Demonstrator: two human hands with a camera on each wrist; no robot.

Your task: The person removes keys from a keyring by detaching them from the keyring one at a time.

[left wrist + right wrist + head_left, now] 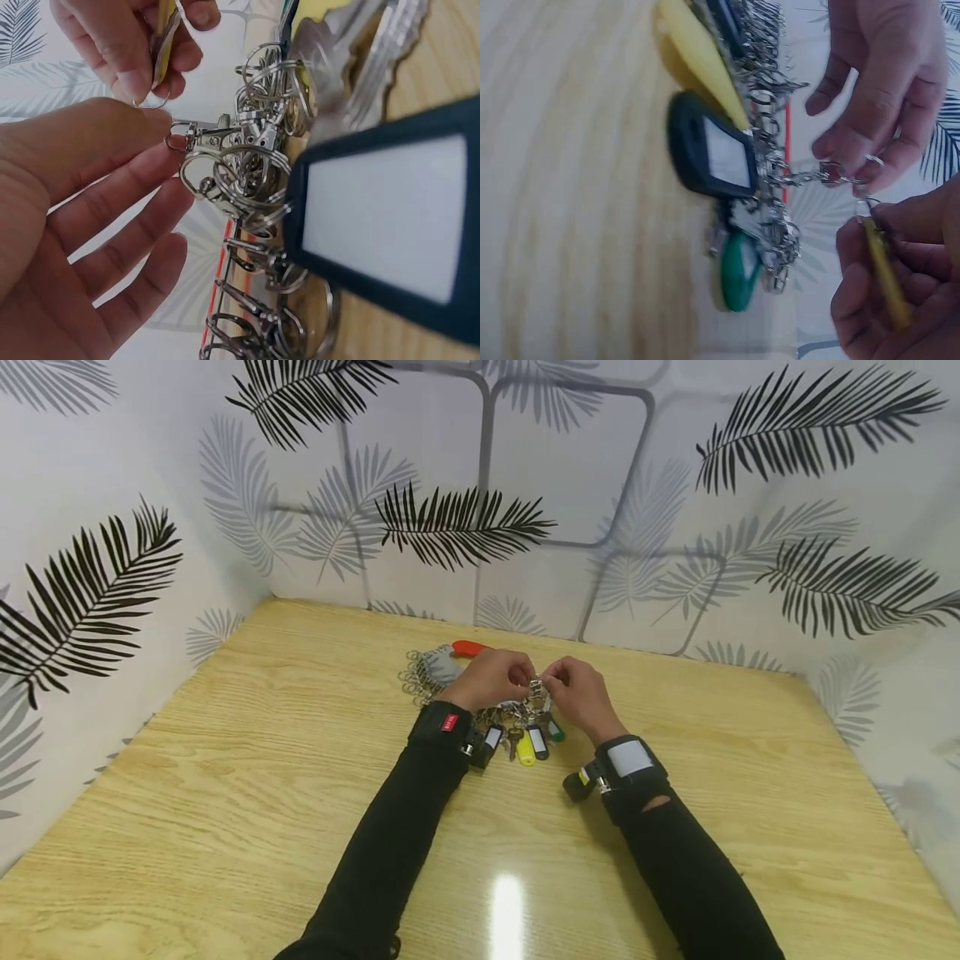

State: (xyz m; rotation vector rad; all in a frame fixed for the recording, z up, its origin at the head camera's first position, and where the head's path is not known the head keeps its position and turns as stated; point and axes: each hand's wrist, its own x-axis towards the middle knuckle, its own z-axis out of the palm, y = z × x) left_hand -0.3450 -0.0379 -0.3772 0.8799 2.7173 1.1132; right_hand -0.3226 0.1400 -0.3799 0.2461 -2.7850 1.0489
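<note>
My left hand (486, 678) pinches the end of a metal swivel clasp (201, 136) between thumb and forefinger; its other fingers are spread in the left wrist view. Close by, my right hand (581, 693) grips a yellow, brass-looking key (887, 276) with a small ring at its top, near the clasp's end. Whether ring and clasp are linked cannot be told. Below the hands hang a yellow key tag (527, 750), a dark key tag (714, 154) with a white label and a green key tag (739, 271). Loose-hanging silver keys (367, 64) are among them.
Left of the hands lies a grey flat piece (442, 667) with several metal clasps (415, 677) along its edge. A red curved piece (468, 647) sits behind the left hand. All lie on a wooden table (300, 710) before a leaf-patterned wall (540, 585).
</note>
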